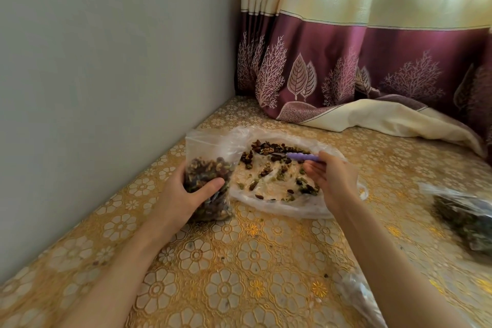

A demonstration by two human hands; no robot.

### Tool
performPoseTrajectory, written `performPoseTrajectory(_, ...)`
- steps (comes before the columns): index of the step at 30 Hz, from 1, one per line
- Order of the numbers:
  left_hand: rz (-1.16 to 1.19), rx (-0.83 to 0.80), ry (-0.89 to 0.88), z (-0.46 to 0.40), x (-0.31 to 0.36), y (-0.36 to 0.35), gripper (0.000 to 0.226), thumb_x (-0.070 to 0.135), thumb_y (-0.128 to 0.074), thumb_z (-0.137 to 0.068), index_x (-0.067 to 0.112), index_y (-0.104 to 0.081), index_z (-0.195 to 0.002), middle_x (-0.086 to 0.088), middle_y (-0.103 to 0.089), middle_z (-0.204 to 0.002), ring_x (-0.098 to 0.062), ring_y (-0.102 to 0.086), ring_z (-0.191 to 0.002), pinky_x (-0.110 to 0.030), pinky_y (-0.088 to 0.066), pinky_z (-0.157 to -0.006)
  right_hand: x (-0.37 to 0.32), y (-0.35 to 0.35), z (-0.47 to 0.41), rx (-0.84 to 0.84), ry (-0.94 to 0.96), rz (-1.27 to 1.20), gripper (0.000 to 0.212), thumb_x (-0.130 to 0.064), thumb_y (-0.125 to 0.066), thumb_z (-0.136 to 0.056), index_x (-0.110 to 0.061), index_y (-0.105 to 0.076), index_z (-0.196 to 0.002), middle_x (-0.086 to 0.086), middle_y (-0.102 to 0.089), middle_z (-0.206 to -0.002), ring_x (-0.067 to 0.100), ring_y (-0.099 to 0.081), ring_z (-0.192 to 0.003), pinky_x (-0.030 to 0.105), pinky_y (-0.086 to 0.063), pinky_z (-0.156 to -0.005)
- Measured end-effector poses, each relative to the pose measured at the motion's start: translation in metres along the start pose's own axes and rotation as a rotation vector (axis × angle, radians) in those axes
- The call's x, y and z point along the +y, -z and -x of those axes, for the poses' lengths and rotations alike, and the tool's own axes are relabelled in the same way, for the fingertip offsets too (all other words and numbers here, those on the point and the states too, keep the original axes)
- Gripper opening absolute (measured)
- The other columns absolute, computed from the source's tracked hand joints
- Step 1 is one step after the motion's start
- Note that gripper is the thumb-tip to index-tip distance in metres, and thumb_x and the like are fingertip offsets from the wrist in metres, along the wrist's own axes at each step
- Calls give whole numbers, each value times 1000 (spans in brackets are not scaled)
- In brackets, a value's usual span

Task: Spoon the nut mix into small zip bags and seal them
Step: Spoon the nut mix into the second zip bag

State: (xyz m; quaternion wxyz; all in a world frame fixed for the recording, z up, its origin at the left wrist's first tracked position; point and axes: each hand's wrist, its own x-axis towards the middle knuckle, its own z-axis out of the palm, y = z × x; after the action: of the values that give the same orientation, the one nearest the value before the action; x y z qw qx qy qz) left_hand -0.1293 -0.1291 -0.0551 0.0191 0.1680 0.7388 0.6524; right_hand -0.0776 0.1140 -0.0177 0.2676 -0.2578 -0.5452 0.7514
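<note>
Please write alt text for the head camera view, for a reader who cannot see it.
A person's left hand grips a small zip bag partly full of nut mix, while the right hand holds a purple spoon over a large plastic bag of scattered nuts on a floral tablecloth.

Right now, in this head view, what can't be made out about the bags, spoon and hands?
- Spoon: bowl buried in the nut mix; handle end hidden in the right hand.
- Zip bag held by the left hand: clear top too blurred to tell whether sealed.
- Filled bag: cut by right edge, blurred.
- Clear bag: behind right forearm, contents unreadable.
</note>
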Motion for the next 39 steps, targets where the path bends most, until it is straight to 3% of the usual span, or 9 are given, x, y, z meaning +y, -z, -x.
performPoseTrajectory(3,10,0,-3,1,2,0,78,55,-72,-48,30,-51,-119,13,-60,-110,0,-56,-98,-17,-45,-71,-10,4,6,23,35,-2,29,-4,-49,-94,-2,-60,-68,4,-69,-55,11,-59,-49,18,-52,-51)
performPoseTrajectory(8,8,-15,-17,2,2,0,79,52,-72,-50,27,-51,-122,10,-61,-113,-2,-56,-100,-17,-45,-72,-33,9,16,-3,98,0,24,-10,-52,-94,-1,-63,-75,8,-67,-62,12,-61,-52,17,-50,-50)
performPoseTrajectory(14,11,-16,-18,2,2,1,76,51,-73,-53,27,-52,-122,9,-62,-112,-3,-57,-100,-19,-46,-72,-57,3,39,-146,161,-38,32,-15,-52,-95,-3,-67,-69,4,-67,-58,9,-60,-50,16,-49,-48)
performPoseTrajectory(19,11,-23,-17,1,1,2,77,54,-73,-51,29,-52,-121,11,-62,-110,-2,-58,-99,-18,-47,-72,-58,-11,53,-269,169,14,29,-15,-51,-96,0,-67,-77,6,-68,-61,10,-60,-53,16,-49,-50)
performPoseTrajectory(25,24,-42,14,1,1,3,59,55,-75,-51,42,-53,-105,18,-63,-104,5,-58,-92,-14,-44,-67,-53,-19,62,-411,264,95,20,-11,-53,-95,3,-65,-88,7,-68,-67,14,-60,-59,18,-49,-53)
performPoseTrajectory(29,5,-47,4,1,2,3,50,52,-75,-53,48,-53,-98,30,-63,-91,20,-57,-80,-7,-42,-60,-55,-18,66,-503,302,109,17,-7,-50,-95,-1,-66,-92,8,-67,-72,15,-60,-63,20,-49,-55)
performPoseTrajectory(39,103,-45,-61,5,9,-1,60,48,-79,-47,40,-58,-103,20,-67,-98,3,-62,-91,-20,-50,-75,-54,10,52,-300,223,-162,18,-11,-51,-93,-4,-66,-85,7,-68,-69,13,-63,-60,20,-51,-57)
